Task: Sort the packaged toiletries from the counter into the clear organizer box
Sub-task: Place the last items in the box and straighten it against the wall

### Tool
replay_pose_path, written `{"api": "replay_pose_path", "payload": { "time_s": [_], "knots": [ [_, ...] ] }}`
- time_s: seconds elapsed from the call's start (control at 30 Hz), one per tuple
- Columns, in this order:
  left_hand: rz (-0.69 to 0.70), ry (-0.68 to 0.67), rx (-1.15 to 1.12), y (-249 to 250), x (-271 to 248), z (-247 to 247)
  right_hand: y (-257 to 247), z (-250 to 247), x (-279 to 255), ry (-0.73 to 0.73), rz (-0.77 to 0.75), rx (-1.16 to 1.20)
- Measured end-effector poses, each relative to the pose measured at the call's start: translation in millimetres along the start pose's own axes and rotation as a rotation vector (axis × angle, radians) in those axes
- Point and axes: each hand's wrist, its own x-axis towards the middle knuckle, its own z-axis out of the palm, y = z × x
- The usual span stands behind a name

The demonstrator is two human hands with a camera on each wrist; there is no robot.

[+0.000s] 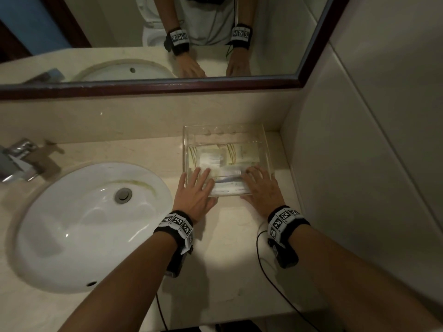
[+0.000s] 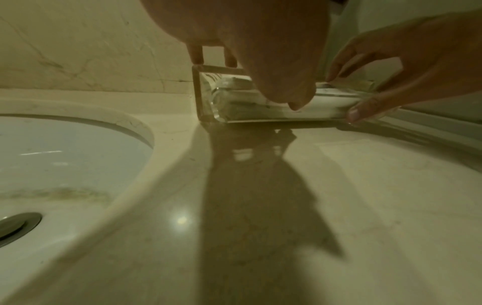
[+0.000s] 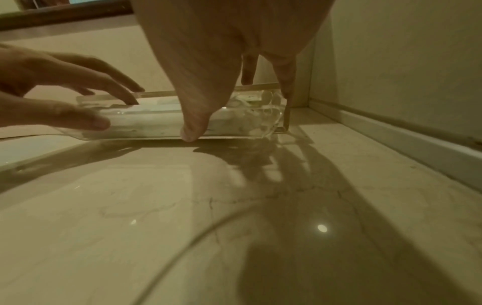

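The clear organizer box (image 1: 186,152) stands on the counter in the back right corner, against the wall. Several pale packaged toiletries (image 1: 239,154) lie flat inside it. My left hand (image 1: 196,190) holds the box's near left corner, with its fingers spread over the rim and its thumb on the front wall (image 2: 247,115). My right hand (image 1: 261,188) holds the near right part, fingers curled over the rim into the box. Its thumb (image 3: 190,132) presses low on the front wall (image 3: 146,128). From the left wrist, the right hand (image 2: 417,62) pinches that wall.
A white sink (image 1: 91,219) with a drain lies left of the box, with a chrome faucet (image 1: 19,161) behind it. A framed mirror (image 1: 287,44) hangs above the backsplash. A tiled wall (image 1: 359,140) closes the right side. A black cable (image 1: 261,267) trails over the counter's front.
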Motion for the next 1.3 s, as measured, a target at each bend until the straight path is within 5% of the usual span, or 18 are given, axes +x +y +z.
{"api": "replay_pose_path", "payload": {
  "time_s": [0.47, 0.9, 1.3],
  "knots": [
    [-0.046, 0.08, 0.005, -7, 32, -15, 0, -17, 34, -0.015, 0.205, -0.058],
    [-0.149, -0.134, -0.059, -7, 42, -28, -5, -36, 58, -0.241, 0.111, -0.027],
    [-0.277, -0.134, -0.218, -29, 18, -99, -48, -109, 74, -0.451, 0.06, 0.071]
  ]
}}
